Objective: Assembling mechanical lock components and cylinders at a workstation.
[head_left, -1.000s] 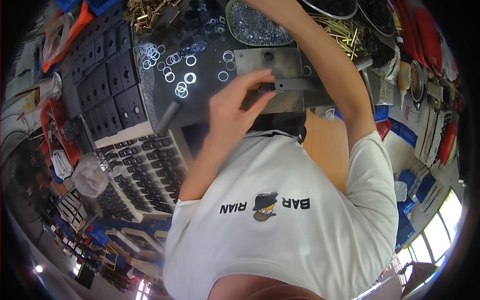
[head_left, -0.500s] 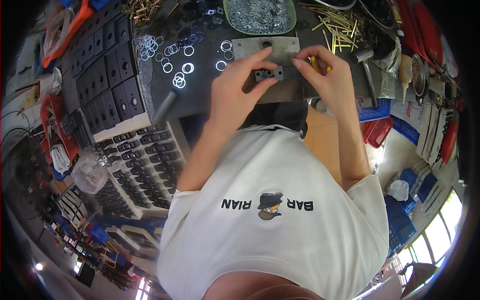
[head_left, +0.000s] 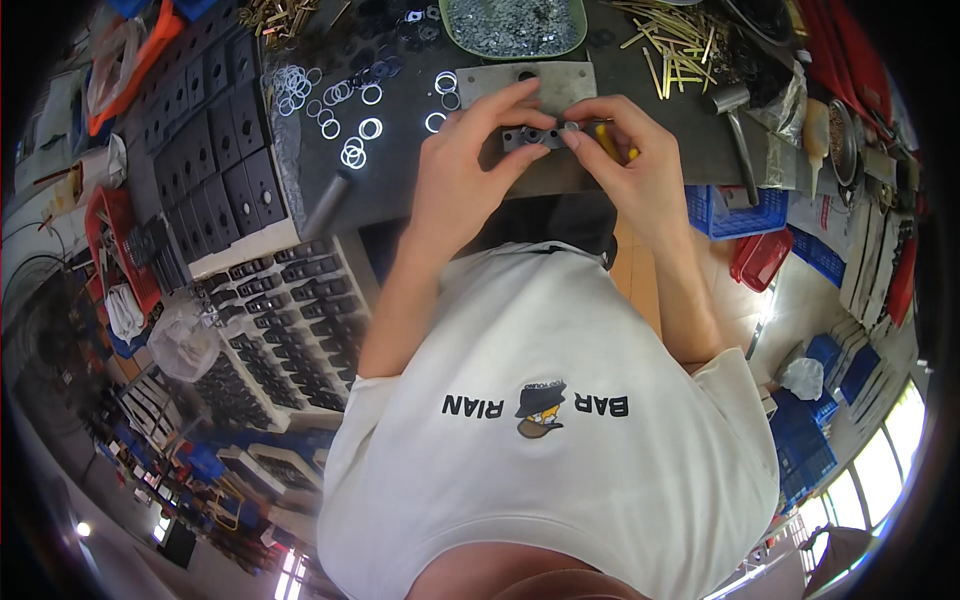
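Observation:
My left hand [head_left: 468, 155] is closed on a small dark metal block [head_left: 512, 138] with holes in it, gripping it between thumb and fingers at the bench's near edge. At the block's right end, my right hand [head_left: 640, 165] pinches a small shiny round piece [head_left: 571, 127], too small to name. A yellow-handled tool [head_left: 606, 141] is tucked in the same hand, its working end hidden. Just beyond both hands lies a flat steel plate [head_left: 565, 82] with holes.
A green tray [head_left: 516, 57] of small metal pieces stands at the back. Metal rings [head_left: 352, 152] and a dark cylinder [head_left: 326, 205] lie leftward, beside rows of black blocks [head_left: 222, 150]. Rightward are brass-coloured pins [head_left: 672, 50], a hammer [head_left: 738, 140] and a blue crate [head_left: 745, 222].
My right hand has moved left and slightly nearer, bringing its fingertips to the block's right end. My left hand still holds the block, which now sits slightly left and nearer.

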A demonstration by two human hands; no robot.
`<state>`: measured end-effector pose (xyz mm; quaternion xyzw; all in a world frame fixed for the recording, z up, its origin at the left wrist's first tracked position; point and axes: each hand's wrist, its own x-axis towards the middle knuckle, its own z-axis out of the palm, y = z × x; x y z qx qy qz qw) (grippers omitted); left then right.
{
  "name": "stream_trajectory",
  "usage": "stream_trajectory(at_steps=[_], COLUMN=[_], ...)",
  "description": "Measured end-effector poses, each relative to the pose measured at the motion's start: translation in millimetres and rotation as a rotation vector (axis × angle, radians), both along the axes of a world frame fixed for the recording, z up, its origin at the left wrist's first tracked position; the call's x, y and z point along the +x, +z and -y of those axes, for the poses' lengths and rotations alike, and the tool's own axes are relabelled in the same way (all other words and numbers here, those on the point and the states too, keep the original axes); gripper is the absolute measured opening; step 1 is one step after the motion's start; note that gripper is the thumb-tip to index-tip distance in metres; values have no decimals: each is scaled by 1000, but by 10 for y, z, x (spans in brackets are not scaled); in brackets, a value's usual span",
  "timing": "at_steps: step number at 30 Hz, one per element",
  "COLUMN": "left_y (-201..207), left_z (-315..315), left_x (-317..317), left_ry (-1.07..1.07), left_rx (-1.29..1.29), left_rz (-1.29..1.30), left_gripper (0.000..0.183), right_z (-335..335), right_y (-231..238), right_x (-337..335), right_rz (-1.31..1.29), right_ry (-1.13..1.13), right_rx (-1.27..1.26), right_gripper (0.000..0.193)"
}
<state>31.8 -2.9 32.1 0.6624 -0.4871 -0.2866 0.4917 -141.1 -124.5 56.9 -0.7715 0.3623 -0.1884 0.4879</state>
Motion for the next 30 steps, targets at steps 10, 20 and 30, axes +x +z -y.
stream_trajectory(at_steps=[10, 20, 30], left_y=[2, 1, 87], left_z=[-8, -40, 158], left_x=[8, -2, 497], left_ry=[11, 3, -134], left_rx=[8, 128, 81], left_rz=[-65, 9, 213], left_gripper=[58, 64, 50], right_z=[-38, -80, 288], right_y=[4, -32, 85], right_x=[-7, 174, 351], right_rz=[-17, 116, 58], right_ry=[-25, 96, 294], right_rx=[27, -92, -189], right_gripper=[19, 18, 23])
